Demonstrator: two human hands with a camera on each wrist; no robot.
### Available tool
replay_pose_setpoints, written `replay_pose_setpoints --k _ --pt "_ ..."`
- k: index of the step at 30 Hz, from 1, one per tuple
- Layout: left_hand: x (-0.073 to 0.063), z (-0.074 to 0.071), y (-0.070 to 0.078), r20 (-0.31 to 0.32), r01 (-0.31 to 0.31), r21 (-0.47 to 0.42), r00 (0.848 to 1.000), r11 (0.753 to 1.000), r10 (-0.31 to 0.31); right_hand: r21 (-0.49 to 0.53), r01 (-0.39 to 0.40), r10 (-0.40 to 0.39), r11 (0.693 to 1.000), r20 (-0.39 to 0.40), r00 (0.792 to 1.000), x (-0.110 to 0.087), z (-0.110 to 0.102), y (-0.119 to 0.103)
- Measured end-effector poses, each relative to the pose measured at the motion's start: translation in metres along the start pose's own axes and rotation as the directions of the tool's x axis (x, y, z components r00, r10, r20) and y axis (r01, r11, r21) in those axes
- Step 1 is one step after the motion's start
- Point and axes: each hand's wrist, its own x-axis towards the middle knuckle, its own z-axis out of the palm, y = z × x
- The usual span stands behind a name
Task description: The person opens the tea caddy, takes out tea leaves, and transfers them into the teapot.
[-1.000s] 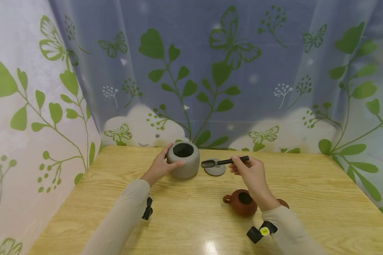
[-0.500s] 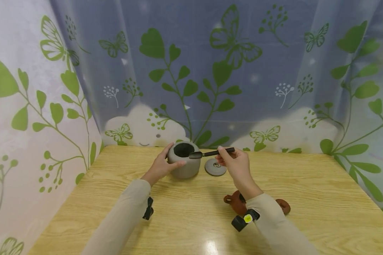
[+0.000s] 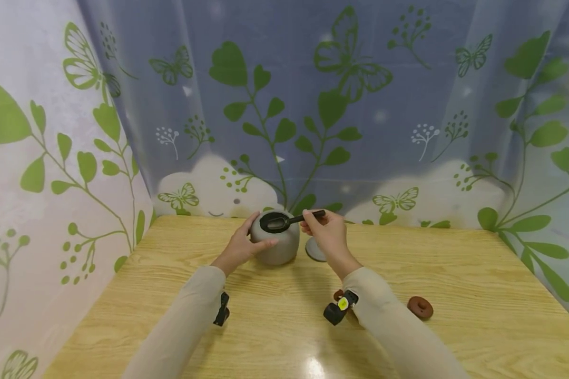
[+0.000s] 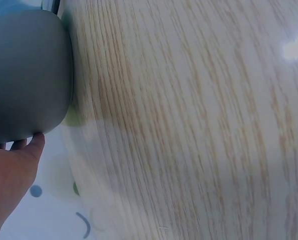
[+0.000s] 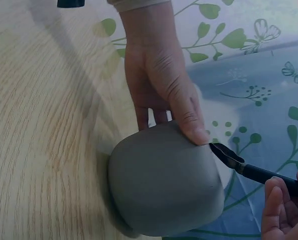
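Observation:
A grey rounded jar [image 3: 277,250] stands uncovered near the back of the wooden table. My left hand [image 3: 239,246] grips its left side, thumb across the front; the left wrist view shows fingertips against the jar's wall [image 4: 28,75]. Between the thumb and fingers of my right hand [image 3: 329,234] is the handle of a small black scoop [image 3: 307,217]. Its bowl lies across the jar's dark mouth; how deep it dips is unclear. In the right wrist view, the scoop [image 5: 229,156] has its tip by the rim, close to my left thumb.
The jar's grey lid [image 3: 315,250] lies to its right, partly behind my right hand. A reddish-brown teapot [image 3: 338,295] is mostly hidden under my right wrist. Its small round lid [image 3: 420,307] lies farther right. A printed curtain [image 3: 284,105] hangs behind the table [image 3: 265,337].
My right hand has carried the scoop leftward, from above the grey lid to the jar's mouth. The right forearm now covers the teapot. My left hand has kept its grip on the jar.

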Motion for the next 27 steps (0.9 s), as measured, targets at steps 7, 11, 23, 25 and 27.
replay_pose_setpoints --k 7,11,23,25,27 --pt "0.005 0.001 -0.005 -0.014 0.009 -0.002 1.0 1.0 -0.009 -0.106 0.059 -0.06 0.993 -0.008 0.998 0.011 0.012 0.007" --pt "0.004 0.001 -0.005 -0.012 0.01 0.006 1.0 1.0 -0.01 -0.186 0.094 -0.093 0.978 0.014 0.996 0.013 0.015 0.013" --pt "0.002 0.001 -0.005 0.001 0.001 -0.017 1.0 1.0 -0.001 -0.521 0.255 -0.236 0.814 0.104 0.966 0.015 0.021 0.021" --pt "0.002 0.001 -0.004 0.005 -0.001 -0.014 1.0 1.0 0.001 -0.553 0.275 -0.239 0.787 0.137 0.961 0.015 0.022 0.021" --pt "0.002 0.001 -0.003 0.009 0.004 -0.012 1.0 1.0 -0.004 -0.571 0.283 -0.229 0.771 0.167 0.959 0.015 0.023 0.021"
